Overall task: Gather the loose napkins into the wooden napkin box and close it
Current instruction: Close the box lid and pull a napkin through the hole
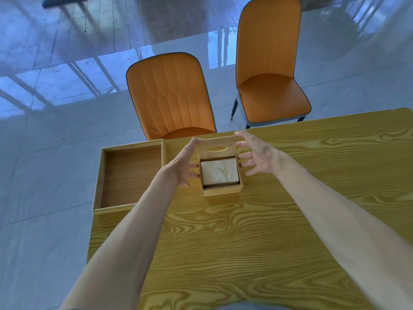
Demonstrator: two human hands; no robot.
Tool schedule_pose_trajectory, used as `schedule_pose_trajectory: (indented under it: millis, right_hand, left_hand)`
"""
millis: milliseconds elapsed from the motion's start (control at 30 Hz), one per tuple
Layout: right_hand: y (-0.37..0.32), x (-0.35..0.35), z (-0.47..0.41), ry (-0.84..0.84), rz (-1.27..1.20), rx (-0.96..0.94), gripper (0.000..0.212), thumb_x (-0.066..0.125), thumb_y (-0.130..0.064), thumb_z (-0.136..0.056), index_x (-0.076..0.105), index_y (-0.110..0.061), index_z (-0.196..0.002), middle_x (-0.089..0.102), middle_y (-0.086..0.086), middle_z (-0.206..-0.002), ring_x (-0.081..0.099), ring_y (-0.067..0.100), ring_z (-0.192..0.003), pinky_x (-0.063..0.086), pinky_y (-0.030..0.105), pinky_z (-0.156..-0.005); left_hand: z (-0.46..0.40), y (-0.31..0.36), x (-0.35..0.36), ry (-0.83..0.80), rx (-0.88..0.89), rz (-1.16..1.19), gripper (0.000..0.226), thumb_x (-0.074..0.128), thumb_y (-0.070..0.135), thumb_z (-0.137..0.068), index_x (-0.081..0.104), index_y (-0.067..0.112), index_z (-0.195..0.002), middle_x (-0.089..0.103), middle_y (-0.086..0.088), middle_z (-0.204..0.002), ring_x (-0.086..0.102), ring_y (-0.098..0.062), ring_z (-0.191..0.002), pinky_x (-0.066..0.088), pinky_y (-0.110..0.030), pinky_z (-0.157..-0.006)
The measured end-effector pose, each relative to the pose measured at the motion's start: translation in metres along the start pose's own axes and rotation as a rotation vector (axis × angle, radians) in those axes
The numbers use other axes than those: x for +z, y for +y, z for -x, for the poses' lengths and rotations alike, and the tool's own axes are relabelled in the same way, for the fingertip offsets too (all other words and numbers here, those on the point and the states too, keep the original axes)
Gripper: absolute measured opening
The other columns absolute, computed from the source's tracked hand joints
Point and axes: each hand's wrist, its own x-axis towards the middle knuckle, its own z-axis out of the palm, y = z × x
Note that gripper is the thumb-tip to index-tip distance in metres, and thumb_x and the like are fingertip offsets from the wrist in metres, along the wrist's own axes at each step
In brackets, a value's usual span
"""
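The wooden napkin box [221, 190] stands on the yellow table, and a stack of white napkins [219, 171] fills it. Its lid [217, 148], with an oval slot, is raised upright at the far side of the box. My left hand [186, 163] touches the lid's left edge with its index finger, the other fingers spread beside the box. On the right, my right hand [257, 151] has fingertips on the lid's top right corner and edge. Both hands have their fingers apart.
A shallow wooden tray [98, 182] lies at the table's left edge, left of the box. Two orange chairs [169, 95] [268, 63] stand past the table's far edge. The table [245, 242] stretches toward me and to the right.
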Motion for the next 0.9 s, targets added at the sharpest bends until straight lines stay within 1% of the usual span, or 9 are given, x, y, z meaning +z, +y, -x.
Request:
schedule_pose_trajectory:
  millis: [100,300,400,533,633,700,767,833,900]
  right_hand:
    - [0.007,-0.001,0.007,-0.008,0.004,-0.02,0.08,0.057,-0.068,-0.079,0.04,-0.025,-0.145,0.039,0.02,-0.151,0.044,0.042,-0.132,0.038,0.062,-0.104]
    - [0.02,0.0,0.019,0.007,0.016,-0.06,0.073,0.059,-0.062,-0.083,0.044,-0.023,-0.143,0.045,0.019,-0.147,0.051,0.039,-0.126,0.042,0.06,-0.102]
    - [0.024,0.003,0.025,0.017,0.025,-0.074,0.072,0.06,-0.06,-0.082,0.046,-0.022,-0.142,0.048,0.018,-0.145,0.053,0.038,-0.123,0.043,0.059,-0.101]
    - [0.031,0.004,0.031,0.03,0.021,-0.085,0.068,0.062,-0.057,-0.083,0.049,-0.022,-0.139,0.051,0.017,-0.142,0.055,0.037,-0.121,0.046,0.057,-0.098]
    - [0.036,0.005,0.035,0.029,0.017,-0.089,0.061,0.062,-0.052,-0.085,0.051,-0.021,-0.137,0.051,0.016,-0.142,0.054,0.036,-0.12,0.047,0.057,-0.096]
    - [0.039,0.006,0.038,0.036,0.019,-0.095,0.054,0.063,-0.048,-0.086,0.053,-0.022,-0.132,0.052,0.015,-0.142,0.054,0.035,-0.119,0.047,0.057,-0.096]
    - [0.042,0.008,0.039,0.051,0.024,-0.098,0.048,0.065,-0.044,-0.086,0.054,-0.023,-0.129,0.052,0.013,-0.141,0.054,0.034,-0.12,0.047,0.057,-0.098]
    - [0.046,0.01,0.04,0.073,0.04,-0.104,0.053,0.065,-0.04,-0.088,0.053,-0.019,-0.135,0.052,0.011,-0.141,0.054,0.031,-0.119,0.047,0.055,-0.098]
    - [0.049,0.013,0.041,0.087,0.053,-0.12,0.049,0.064,-0.036,-0.09,0.054,-0.019,-0.135,0.053,0.008,-0.14,0.054,0.027,-0.116,0.047,0.052,-0.098]
  left_hand:
    - [0.005,-0.008,-0.002,-0.011,0.025,-0.008,0.095,0.06,0.069,-0.073,0.019,0.038,-0.153,0.031,-0.017,-0.157,0.035,-0.044,-0.139,0.005,-0.071,-0.112]
    - [0.017,-0.024,0.001,0.011,0.057,0.01,0.089,0.064,0.066,-0.073,0.03,0.035,-0.149,0.038,-0.012,-0.154,0.044,-0.035,-0.133,0.011,-0.065,-0.112]
    - [0.021,-0.03,0.004,0.025,0.075,0.033,0.082,0.064,0.063,-0.076,0.034,0.034,-0.147,0.039,-0.012,-0.153,0.044,-0.034,-0.134,0.011,-0.064,-0.113]
    - [0.026,-0.036,0.007,0.025,0.092,0.071,0.068,0.064,0.056,-0.081,0.04,0.034,-0.141,0.039,-0.01,-0.154,0.043,-0.033,-0.134,0.01,-0.064,-0.113]
    - [0.026,-0.042,0.008,0.035,0.104,0.07,0.068,0.064,0.053,-0.082,0.041,0.032,-0.142,0.04,-0.007,-0.153,0.043,-0.031,-0.134,0.012,-0.063,-0.113]
    - [0.026,-0.047,0.008,0.035,0.104,0.062,0.068,0.065,0.052,-0.082,0.042,0.032,-0.142,0.04,-0.004,-0.154,0.044,-0.03,-0.134,0.014,-0.062,-0.112]
    - [0.026,-0.052,0.008,0.043,0.107,0.06,0.065,0.066,0.049,-0.082,0.045,0.031,-0.14,0.042,-0.002,-0.152,0.046,-0.029,-0.131,0.017,-0.061,-0.111]
    - [0.025,-0.056,0.006,0.06,0.109,0.057,0.065,0.069,0.046,-0.082,0.045,0.03,-0.141,0.046,0.001,-0.149,0.05,-0.028,-0.126,0.02,-0.06,-0.111]
    - [0.026,-0.061,0.006,0.072,0.123,0.055,0.067,0.072,0.042,-0.082,0.043,0.03,-0.142,0.05,0.003,-0.146,0.053,-0.025,-0.12,0.024,-0.058,-0.109]
